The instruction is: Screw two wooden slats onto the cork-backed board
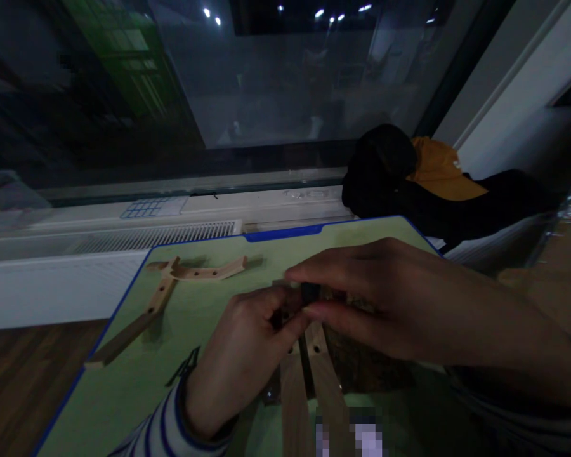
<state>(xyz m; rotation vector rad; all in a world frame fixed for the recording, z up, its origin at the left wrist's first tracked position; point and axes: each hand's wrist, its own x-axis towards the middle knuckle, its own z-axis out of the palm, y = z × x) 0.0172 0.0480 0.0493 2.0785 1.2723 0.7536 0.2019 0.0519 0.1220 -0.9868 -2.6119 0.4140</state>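
Note:
My right hand (378,298) pinches a small dark block-like piece (310,293) between thumb and fingers; its exact kind is unclear. Close against it, my left hand (257,339) is closed around the upper end of a pale wooden leg-like strip (294,393) with a drilled hole. A second wooden strip (330,397), also with a hole, lies alongside to the right, a narrow gap between them. Their far ends are hidden by my hands. Beneath the strips and my right hand is a clear plastic bag (361,368) with brownish contents, dim and hard to make out.
On the left of the green, blue-edged table (204,324) lies a joined wooden piece (157,301) with a curved, drilled arm. A radiator (185,235) and windowsill (261,203) run behind. Dark clothing (375,165) and an orange cap (445,168) lie at the back right.

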